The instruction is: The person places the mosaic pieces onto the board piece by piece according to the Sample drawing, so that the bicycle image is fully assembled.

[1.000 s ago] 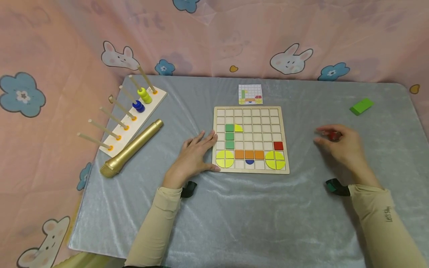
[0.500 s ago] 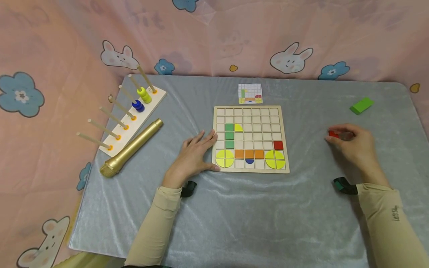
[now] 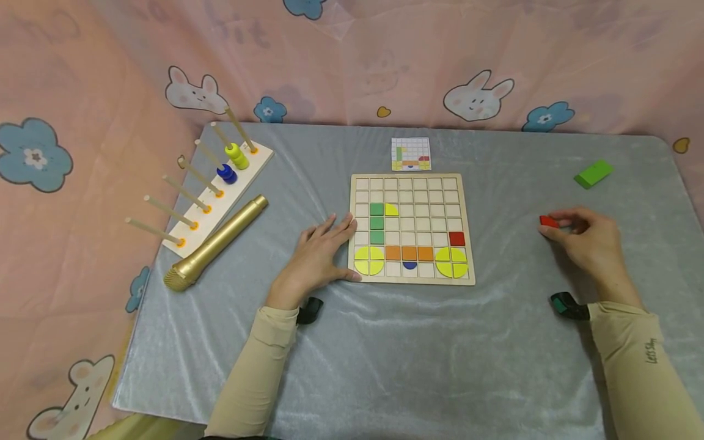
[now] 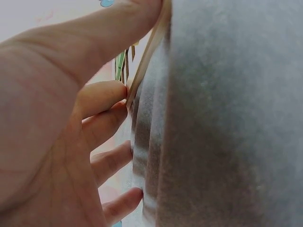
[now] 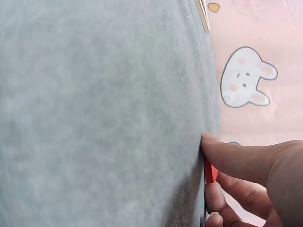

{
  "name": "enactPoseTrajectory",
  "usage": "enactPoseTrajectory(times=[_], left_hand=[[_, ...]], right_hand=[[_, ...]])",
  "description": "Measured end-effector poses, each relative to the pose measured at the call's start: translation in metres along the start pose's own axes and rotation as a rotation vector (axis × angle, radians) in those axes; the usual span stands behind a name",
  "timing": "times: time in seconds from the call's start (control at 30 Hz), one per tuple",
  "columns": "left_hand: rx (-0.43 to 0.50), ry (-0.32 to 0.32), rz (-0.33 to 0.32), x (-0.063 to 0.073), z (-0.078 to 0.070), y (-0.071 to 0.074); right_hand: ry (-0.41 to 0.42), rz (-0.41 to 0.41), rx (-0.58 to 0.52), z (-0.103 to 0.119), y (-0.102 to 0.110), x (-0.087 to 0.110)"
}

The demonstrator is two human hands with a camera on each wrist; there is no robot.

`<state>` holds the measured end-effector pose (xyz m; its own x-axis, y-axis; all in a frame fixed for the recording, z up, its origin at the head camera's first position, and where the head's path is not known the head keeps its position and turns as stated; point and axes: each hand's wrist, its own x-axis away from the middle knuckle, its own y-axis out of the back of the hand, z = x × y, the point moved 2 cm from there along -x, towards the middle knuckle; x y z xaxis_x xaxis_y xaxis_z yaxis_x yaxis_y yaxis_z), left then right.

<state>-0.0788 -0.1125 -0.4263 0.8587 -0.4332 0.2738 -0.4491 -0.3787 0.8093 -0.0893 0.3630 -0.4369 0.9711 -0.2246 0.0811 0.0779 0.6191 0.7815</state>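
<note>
My right hand [image 3: 591,241] pinches a small red block [image 3: 549,221] between thumb and fingers, low over the cloth to the right of the board. In the right wrist view the red block [image 5: 211,171] shows partly behind the thumb. My left hand [image 3: 315,260] rests with spread fingers against the left edge of a wooden grid board [image 3: 412,177], its thumb at the lower left corner. On the board lie green squares [image 3: 376,223], orange squares [image 3: 409,253], yellow quarter-circles [image 3: 451,263], a red square [image 3: 457,238] and a blue half-circle [image 3: 409,265].
A printed pattern card [image 3: 410,154] lies behind the board. At the back right is a green block [image 3: 594,174]. On the left stand a white peg rack [image 3: 206,226] with blue and yellow-green beads, and a gold microphone [image 3: 217,244]. Grey cloth [image 3: 429,354] covers the table.
My right hand has moved to the right with the red block, which now shows more clearly at the fingertips. The left hand and the board have stayed put.
</note>
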Motion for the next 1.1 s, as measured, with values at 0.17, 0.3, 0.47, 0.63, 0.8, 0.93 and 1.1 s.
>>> enactPoseTrajectory(times=[0.17,0.3,0.47,0.63,0.8,0.93,1.1], left_hand=[[-0.001,0.002,0.004,0.000,0.000,0.000],[-0.001,0.004,0.007,0.000,0.000,0.000],[-0.002,0.005,0.003,0.000,0.000,0.001],[0.001,0.003,0.006,0.000,0.000,0.000],[0.004,0.008,0.013,0.000,-0.001,0.000],[0.002,0.012,0.012,0.000,0.000,0.000],[-0.003,0.008,0.004,0.000,-0.001,0.000]], right_hand=[[-0.025,0.012,0.038,0.002,0.000,0.000],[-0.026,0.004,0.030,0.006,-0.001,0.001],[0.017,-0.030,-0.001,0.014,-0.004,0.001],[0.143,-0.069,-0.057,0.027,-0.010,0.003],[0.192,-0.049,-0.049,0.044,-0.022,0.004],[0.209,-0.001,-0.030,0.061,-0.035,0.005],[0.254,0.059,-0.054,0.082,-0.049,0.010]])
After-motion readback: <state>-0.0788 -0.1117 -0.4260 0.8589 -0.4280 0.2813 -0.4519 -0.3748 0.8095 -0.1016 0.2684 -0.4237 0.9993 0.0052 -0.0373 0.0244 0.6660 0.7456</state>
